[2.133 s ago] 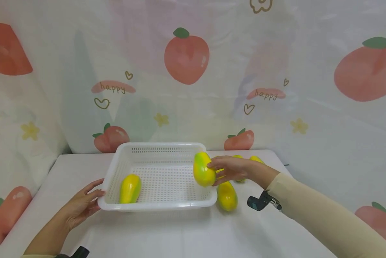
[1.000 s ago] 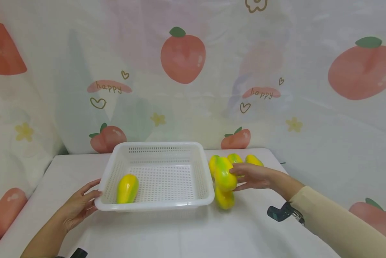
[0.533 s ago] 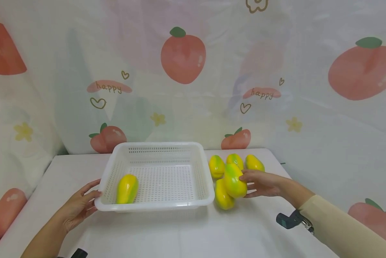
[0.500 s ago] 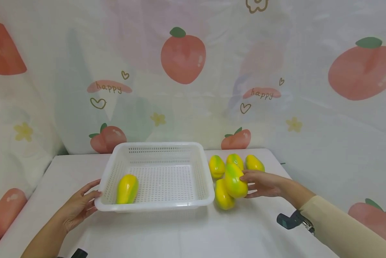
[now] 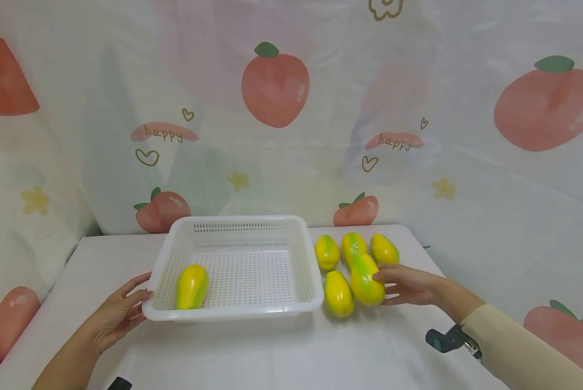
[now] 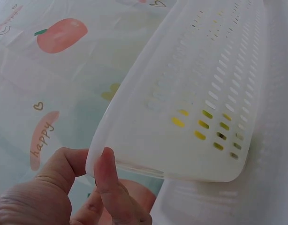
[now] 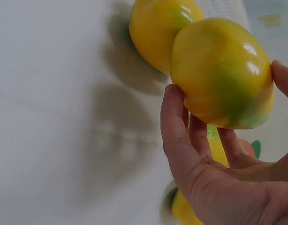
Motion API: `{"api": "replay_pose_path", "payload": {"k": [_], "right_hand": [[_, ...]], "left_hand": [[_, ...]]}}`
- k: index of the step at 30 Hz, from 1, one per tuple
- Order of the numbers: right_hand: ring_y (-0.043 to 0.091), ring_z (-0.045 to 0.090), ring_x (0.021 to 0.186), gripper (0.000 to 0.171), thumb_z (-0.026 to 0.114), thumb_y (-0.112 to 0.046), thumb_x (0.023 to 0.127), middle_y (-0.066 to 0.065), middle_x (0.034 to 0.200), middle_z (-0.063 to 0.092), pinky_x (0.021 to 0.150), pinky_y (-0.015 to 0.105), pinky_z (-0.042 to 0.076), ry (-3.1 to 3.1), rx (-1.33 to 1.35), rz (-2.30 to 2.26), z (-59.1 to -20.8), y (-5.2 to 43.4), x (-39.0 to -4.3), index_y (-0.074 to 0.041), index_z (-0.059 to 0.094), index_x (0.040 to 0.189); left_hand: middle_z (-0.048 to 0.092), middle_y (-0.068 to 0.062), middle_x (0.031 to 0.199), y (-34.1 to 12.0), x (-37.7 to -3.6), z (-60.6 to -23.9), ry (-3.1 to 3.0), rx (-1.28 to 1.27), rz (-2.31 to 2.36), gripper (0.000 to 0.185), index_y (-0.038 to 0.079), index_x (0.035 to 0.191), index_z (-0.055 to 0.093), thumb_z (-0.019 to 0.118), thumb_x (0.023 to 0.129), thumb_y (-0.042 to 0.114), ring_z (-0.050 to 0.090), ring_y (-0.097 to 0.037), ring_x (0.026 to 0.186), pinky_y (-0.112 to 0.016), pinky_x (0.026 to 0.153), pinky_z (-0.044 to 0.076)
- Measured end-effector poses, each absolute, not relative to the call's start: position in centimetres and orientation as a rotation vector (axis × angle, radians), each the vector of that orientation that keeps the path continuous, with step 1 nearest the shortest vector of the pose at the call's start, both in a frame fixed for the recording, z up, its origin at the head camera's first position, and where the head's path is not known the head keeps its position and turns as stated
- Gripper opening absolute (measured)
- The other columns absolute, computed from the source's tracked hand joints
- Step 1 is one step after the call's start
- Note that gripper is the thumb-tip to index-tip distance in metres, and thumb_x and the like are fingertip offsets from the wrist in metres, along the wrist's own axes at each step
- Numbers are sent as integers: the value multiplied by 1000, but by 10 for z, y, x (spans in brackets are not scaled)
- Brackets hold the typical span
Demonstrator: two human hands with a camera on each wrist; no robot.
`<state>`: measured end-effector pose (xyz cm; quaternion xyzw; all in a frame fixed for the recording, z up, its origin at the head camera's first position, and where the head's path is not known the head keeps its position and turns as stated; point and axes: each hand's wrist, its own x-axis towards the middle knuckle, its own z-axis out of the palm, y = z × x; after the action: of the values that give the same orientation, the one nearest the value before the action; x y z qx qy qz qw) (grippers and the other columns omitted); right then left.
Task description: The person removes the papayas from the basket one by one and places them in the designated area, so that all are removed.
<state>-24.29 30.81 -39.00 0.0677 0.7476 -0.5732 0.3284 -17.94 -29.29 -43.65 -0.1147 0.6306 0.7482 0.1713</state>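
My right hand (image 5: pixel 408 284) grips a yellow-green papaya (image 5: pixel 367 280) by its right side, to the right of the basket. Thumb and fingers curl round this papaya in the right wrist view, where a shadow falls on the cloth beside it. My left hand (image 5: pixel 120 314) pinches the left rim of a white plastic basket (image 5: pixel 233 311). Seen from the left wrist, thumb and finger lie on either side of that rim. Inside the basket, at the left, rests one papaya (image 5: pixel 192 287).
Several more papayas lie right of the basket: a front one (image 5: pixel 339 294), a back left one (image 5: pixel 327 252), a back middle one (image 5: pixel 353 245) and a back right one (image 5: pixel 384 249). A white cloth covers the table (image 5: pixel 272 352). A fruit-printed curtain (image 5: pixel 291 162) hangs behind.
The right hand has carried its papaya from over the basket's right rim to the right and nearer, past the front papaya. The left hand keeps its hold on the basket.
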Motion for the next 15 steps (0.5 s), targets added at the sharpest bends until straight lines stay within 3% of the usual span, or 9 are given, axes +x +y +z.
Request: {"api": "replay_pose_path", "payload": {"k": [15], "right_hand": [[38,51,120,74,60,-27,96,20,139,39,98,53,52,1962,262,-1514,-411,317,-241,-1,20,152]], "left_hand": [[63,7,99,-293,-180,-436,1762,-336,2136,29,45,108,55,60,97,18,65,-10,83,-19,72,59]]}}
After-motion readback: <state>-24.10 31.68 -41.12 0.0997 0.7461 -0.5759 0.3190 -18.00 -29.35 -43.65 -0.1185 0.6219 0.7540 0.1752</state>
